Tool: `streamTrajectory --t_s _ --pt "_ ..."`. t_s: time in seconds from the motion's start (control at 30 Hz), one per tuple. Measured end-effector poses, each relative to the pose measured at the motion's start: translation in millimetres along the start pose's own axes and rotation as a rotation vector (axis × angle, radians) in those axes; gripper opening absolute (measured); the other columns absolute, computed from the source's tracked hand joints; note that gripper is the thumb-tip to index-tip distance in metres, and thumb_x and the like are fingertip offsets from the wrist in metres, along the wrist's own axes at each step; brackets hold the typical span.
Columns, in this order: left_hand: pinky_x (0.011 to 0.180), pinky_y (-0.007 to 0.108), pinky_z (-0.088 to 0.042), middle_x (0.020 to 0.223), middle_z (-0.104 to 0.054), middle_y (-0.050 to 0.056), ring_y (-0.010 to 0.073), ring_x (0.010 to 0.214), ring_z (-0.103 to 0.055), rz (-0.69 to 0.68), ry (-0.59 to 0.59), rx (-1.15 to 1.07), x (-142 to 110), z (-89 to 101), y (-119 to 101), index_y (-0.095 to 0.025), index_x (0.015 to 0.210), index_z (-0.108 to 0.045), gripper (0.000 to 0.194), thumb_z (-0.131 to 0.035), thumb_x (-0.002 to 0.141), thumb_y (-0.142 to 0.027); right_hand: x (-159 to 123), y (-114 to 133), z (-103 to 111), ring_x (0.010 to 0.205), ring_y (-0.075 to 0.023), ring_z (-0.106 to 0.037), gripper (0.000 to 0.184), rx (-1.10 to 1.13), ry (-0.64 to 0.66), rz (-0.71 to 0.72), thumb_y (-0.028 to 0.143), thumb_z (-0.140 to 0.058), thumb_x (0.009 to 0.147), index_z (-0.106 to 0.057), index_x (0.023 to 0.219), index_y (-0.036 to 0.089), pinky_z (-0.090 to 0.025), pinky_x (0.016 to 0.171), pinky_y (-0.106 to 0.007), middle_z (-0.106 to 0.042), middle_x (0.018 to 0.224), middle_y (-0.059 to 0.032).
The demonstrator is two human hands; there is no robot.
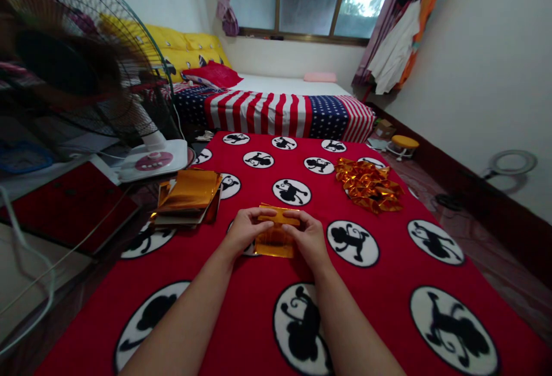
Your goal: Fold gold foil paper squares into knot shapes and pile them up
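My left hand (245, 231) and my right hand (307, 237) both pinch one sheet of gold foil paper (276, 239) over the red monkey-print blanket (259, 301). The sheet's top edge is folded over between my fingers and thumbs. A stack of flat gold foil sheets (188, 195) lies to the left of my hands. A heap of folded gold foil pieces (369, 185) sits to the upper right.
A standing fan (81, 60) fills the left side, its white base (153, 160) beside the stack. A red flat case (69, 203) lies at the left. Beyond the blanket is a bed with a flag-pattern cover (276, 112). A small stool (404, 143) stands right.
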State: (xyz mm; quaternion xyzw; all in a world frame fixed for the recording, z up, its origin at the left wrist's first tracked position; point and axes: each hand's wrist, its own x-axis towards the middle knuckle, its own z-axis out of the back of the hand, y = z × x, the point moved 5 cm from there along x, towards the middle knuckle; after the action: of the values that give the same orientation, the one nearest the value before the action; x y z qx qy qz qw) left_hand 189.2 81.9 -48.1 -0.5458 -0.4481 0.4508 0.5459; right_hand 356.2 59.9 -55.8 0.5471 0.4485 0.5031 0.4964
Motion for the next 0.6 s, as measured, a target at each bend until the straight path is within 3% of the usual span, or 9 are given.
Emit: streamTrajectory --t_s 0.3,0.6 --pt "0.070 0.028 -0.054 0.092 -0.075 0.010 0.0228 0.080 -0.069 -0.027 0.006 0.073 -0.5 -1.3 -1.0 -0.013 0.093 -0.075 0.036 -0.079 0.060 -0.027 -1.0 1.4 0.5 0.078 -0.0209 -0.068 0.030 0.053 -0.002 -0.038 0.026 -0.075 0.064 -0.073 0.093 0.019 -0.053 0.072 -0.032 -0.074 0.088 -0.0043" --pt "0.068 0.030 -0.054 0.087 -0.076 0.010 0.0231 0.075 -0.069 -0.008 -0.066 0.106 1.5 1.6 2.2 -0.014 0.088 -0.077 0.032 -0.079 0.060 -0.028 -1.0 2.4 0.2 0.078 -0.0206 -0.068 0.030 0.047 -0.032 -0.036 0.029 -0.076 0.065 -0.071 0.092 0.018 -0.053 0.072 -0.032 -0.074 0.086 -0.0051"
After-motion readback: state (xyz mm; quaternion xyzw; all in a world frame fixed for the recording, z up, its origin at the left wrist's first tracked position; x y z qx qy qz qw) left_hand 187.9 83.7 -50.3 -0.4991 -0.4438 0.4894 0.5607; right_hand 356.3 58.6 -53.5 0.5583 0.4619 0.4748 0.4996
